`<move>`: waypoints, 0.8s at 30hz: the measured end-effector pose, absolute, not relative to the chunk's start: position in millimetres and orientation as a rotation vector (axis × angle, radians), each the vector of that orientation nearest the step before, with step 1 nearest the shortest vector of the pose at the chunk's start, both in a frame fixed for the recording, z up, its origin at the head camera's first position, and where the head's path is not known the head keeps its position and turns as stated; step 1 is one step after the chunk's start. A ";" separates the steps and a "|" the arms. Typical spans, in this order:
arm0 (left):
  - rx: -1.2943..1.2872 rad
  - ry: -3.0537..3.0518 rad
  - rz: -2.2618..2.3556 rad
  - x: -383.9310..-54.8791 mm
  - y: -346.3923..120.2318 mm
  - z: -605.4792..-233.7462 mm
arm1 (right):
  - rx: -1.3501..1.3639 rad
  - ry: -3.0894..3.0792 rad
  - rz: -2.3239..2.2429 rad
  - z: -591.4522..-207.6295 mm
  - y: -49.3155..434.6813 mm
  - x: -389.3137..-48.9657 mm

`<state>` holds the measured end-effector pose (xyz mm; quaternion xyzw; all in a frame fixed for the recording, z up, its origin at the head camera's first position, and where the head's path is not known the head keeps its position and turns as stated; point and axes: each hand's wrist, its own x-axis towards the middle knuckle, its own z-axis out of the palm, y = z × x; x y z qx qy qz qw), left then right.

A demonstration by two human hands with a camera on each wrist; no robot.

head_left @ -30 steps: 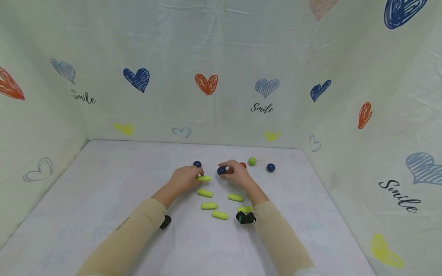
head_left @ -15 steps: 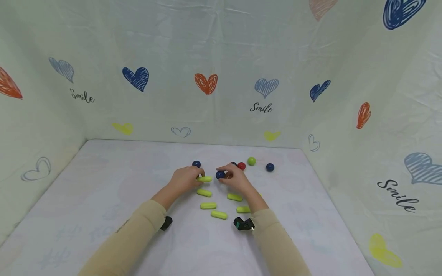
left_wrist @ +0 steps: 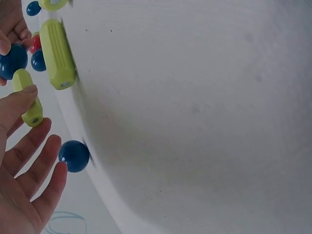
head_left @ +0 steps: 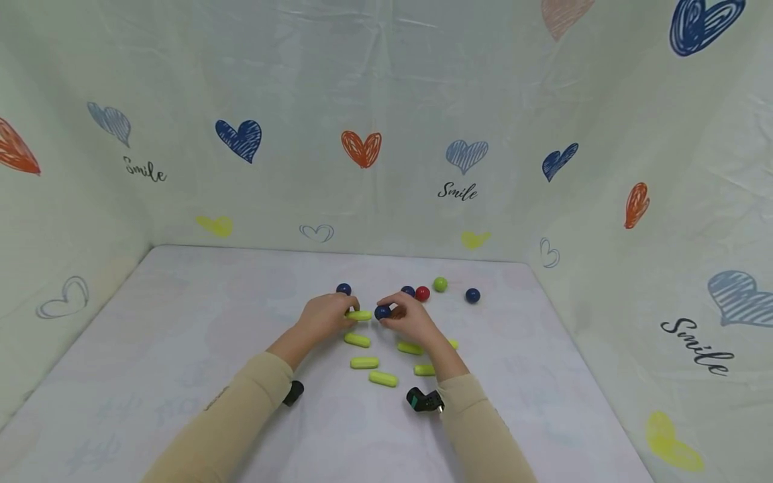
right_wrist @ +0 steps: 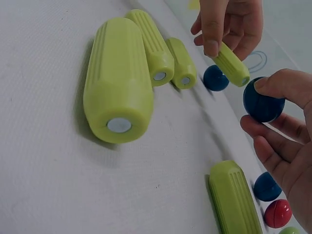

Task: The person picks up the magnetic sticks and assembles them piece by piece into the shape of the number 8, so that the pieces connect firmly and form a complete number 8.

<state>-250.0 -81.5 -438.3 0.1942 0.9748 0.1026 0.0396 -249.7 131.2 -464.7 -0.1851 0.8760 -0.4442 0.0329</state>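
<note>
Head view: the left hand (head_left: pixel 326 314) pinches a yellow-green rod (head_left: pixel 360 315) between thumb and fingers, the free end directed toward the right hand (head_left: pixel 412 318). The right hand grips a blue ball (head_left: pixel 383 312) between thumb and fingertips. Held rod and held ball are aligned end to side above the bench (head_left: pixel 181 322); a narrow gap shows between them.

Left wrist view: the thumb presses on the rod's side, and the remaining fingers are spread apart. Right wrist view: the rods are grooved lengthwise, and a pale disc is set in each visible end face.

Layout on the bench, nearer the person than the hands: three loose rods (head_left: pixel 364 363) lie on the left and three further rods (head_left: pixel 410 348) on the right, two of these partly covered by the right forearm. Beyond the left hand, just beside it, is a second blue ball (head_left: pixel 343 289). Beyond the right hand are a third blue ball (head_left: pixel 407 292), partly covered, a red ball (head_left: pixel 422 294) beside it, a green ball (head_left: pixel 440 284), and a fourth blue ball (head_left: pixel 472 295) farthest right.
</note>
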 end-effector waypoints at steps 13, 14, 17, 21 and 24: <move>0.599 2.993 0.319 -253.4 -82.9 -439.6 | -0.536 2.650 -1.400 -465.3 124.4 -249.0; 0.597 2.992 0.322 -254.1 -83.0 -439.9 | -0.531 2.650 -1.401 -465.1 124.0 -249.3; 0.594 2.988 0.341 -255.4 -83.3 -439.6 | -0.503 2.649 -1.399 -465.4 122.9 -251.0; 0.595 2.988 0.341 -256.5 -84.1 -439.2 | -0.470 2.644 -1.394 -466.5 121.4 -254.0; 0.602 2.993 0.326 -257.2 -84.9 -438.2 | -0.449 2.629 -1.396 -467.5 119.9 -256.1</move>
